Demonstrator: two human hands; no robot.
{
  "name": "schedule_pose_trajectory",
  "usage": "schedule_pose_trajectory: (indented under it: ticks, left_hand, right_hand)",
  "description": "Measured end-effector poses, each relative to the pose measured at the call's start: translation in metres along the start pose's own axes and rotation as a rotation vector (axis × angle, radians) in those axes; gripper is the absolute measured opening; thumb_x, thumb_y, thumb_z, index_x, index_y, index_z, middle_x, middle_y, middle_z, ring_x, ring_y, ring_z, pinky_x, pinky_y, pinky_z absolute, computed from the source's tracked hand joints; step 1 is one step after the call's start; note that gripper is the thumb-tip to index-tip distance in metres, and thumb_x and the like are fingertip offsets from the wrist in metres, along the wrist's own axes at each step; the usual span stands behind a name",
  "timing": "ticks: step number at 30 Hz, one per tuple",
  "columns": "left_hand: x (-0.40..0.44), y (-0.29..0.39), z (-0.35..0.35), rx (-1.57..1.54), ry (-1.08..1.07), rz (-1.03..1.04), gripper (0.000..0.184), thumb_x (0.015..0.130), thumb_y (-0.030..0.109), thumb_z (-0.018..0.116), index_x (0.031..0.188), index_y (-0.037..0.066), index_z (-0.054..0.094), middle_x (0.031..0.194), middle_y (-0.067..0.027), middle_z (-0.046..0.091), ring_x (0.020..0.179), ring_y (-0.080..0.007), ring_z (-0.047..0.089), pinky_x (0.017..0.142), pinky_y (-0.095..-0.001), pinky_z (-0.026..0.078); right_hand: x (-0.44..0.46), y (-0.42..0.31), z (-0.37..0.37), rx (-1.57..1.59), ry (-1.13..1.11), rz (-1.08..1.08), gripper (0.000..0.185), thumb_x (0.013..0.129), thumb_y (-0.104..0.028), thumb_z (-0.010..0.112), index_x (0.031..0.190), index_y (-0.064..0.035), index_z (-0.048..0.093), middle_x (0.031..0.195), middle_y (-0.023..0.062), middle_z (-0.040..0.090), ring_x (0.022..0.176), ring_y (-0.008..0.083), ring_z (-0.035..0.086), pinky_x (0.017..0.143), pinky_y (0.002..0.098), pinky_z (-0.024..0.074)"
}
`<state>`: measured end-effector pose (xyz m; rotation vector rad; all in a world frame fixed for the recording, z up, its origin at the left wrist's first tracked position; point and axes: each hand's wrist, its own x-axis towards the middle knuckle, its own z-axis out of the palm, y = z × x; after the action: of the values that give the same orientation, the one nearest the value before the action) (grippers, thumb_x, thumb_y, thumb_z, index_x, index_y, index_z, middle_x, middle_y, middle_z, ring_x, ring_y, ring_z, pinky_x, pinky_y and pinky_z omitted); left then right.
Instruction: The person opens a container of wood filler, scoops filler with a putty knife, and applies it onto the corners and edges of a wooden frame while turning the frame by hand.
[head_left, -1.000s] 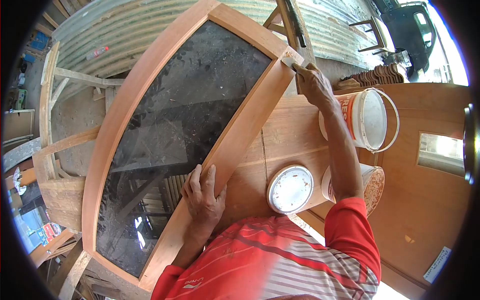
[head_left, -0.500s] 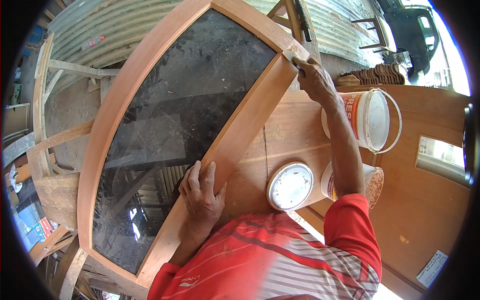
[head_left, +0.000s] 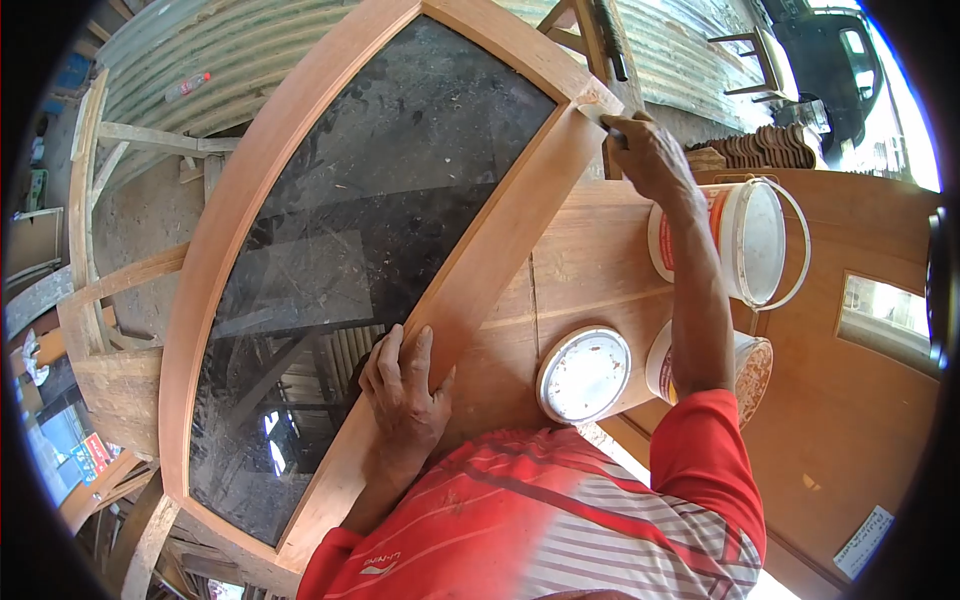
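Note:
A curved wooden window frame (head_left: 497, 262) with a dark, dusty glass pane (head_left: 390, 150) lies slantwise in front of me. My left hand (head_left: 408, 400) rests on its near rail, fingers spread, with the fingertips by the glass edge. At the frame's upper right corner, my right hand (head_left: 652, 158) is closed around a putty knife (head_left: 596, 114). The blade lies against the wood by a pale, rough patch (head_left: 600, 95) at the corner joint. Most of the knife's handle is hidden in my fingers.
Right of the frame stand a white bucket (head_left: 755, 245) with a handle, a smaller tub (head_left: 752, 378) with crusted residue, and a round white lid (head_left: 585, 374). A wooden panel (head_left: 800, 420) lies beyond them. Timber supports (head_left: 85, 230) stand on the left.
My right hand and the putty knife have shifted slightly to the right and down at the corner. My left hand keeps its place on the rail.

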<state>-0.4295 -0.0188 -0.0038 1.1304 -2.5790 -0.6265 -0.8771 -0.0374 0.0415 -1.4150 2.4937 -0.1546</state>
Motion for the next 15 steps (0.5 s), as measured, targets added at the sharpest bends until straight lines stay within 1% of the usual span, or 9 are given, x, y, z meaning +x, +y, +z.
schedule_pose_trajectory:
  ticks: [1,4,6,9,10,12,15]
  left_hand:
    - [-0.001,0.0,-0.002,0.002,-0.01,0.004,0.079,0.077,0.023,0.091,0.148,0.012,0.057,0.151,-0.0194,0.046,0.134,-0.041,0.049,0.112,-0.056,0.04]
    - [-0.001,0.0,0.0,-0.008,-0.005,-0.004,0.078,0.077,0.023,0.091,0.148,0.012,0.058,0.15,-0.0196,0.047,0.134,-0.0412,0.049,0.112,-0.056,0.04]
    - [0.0,0.0,-0.001,-0.007,-0.003,0.002,0.079,0.077,0.023,0.091,0.148,0.012,0.057,0.15,-0.0197,0.047,0.134,-0.0412,0.049,0.112,-0.0561,0.04]
    - [-0.002,-0.001,-0.002,-0.007,-0.014,-0.003,0.079,0.077,0.022,0.091,0.148,0.012,0.057,0.15,-0.0198,0.047,0.134,-0.0413,0.049,0.112,-0.0559,0.04]
    - [-0.001,-0.001,-0.001,-0.013,-0.011,0.001,0.079,0.077,0.022,0.091,0.148,0.012,0.057,0.15,-0.0199,0.047,0.134,-0.0414,0.049,0.112,-0.0559,0.04]
    - [0.0,-0.002,0.002,-0.009,0.009,0.01,0.079,0.077,0.022,0.091,0.148,0.012,0.057,0.15,-0.0199,0.047,0.134,-0.0415,0.049,0.112,-0.0559,0.04]
    - [-0.001,-0.002,-0.001,-0.008,-0.002,0.0,0.079,0.077,0.022,0.091,0.148,0.012,0.057,0.151,-0.0199,0.046,0.134,-0.0415,0.049,0.112,-0.0558,0.04]
  right_hand:
    - [0.002,0.006,0.003,0.012,0.064,-0.029,0.039,0.098,-0.012,0.059,0.136,-0.0091,0.071,0.1,0.0232,0.068,0.092,0.0409,0.069,0.085,0.0474,0.0537]
    - [0.006,0.022,0.028,0.01,0.152,-0.019,0.039,0.098,-0.012,0.061,0.135,-0.0079,0.072,0.098,0.0231,0.066,0.089,0.0404,0.069,0.085,0.0479,0.0534]
    - [0.005,0.025,0.022,-0.036,0.143,0.008,0.04,0.097,-0.012,0.061,0.136,-0.0082,0.071,0.097,0.0221,0.065,0.089,0.04,0.069,0.084,0.0485,0.0532]
    - [0.0,0.024,0.019,-0.002,0.156,0.04,0.042,0.096,-0.011,0.061,0.137,-0.0103,0.071,0.099,0.0215,0.065,0.091,0.0397,0.069,0.085,0.0481,0.0529]
    - [0.0,0.03,0.03,-0.013,0.177,0.019,0.042,0.096,-0.01,0.061,0.136,-0.0103,0.071,0.1,0.0207,0.065,0.09,0.0393,0.069,0.085,0.0477,0.0529]
    - [-0.004,0.033,0.022,-0.041,0.158,0.0,0.042,0.095,-0.011,0.062,0.137,-0.0104,0.071,0.101,0.0209,0.065,0.091,0.0395,0.069,0.086,0.0476,0.0528]
    - [0.004,0.026,0.01,0.005,0.21,-0.019,0.044,0.094,-0.011,0.063,0.137,-0.0108,0.072,0.103,0.0224,0.067,0.094,0.0394,0.069,0.088,0.0472,0.0532]
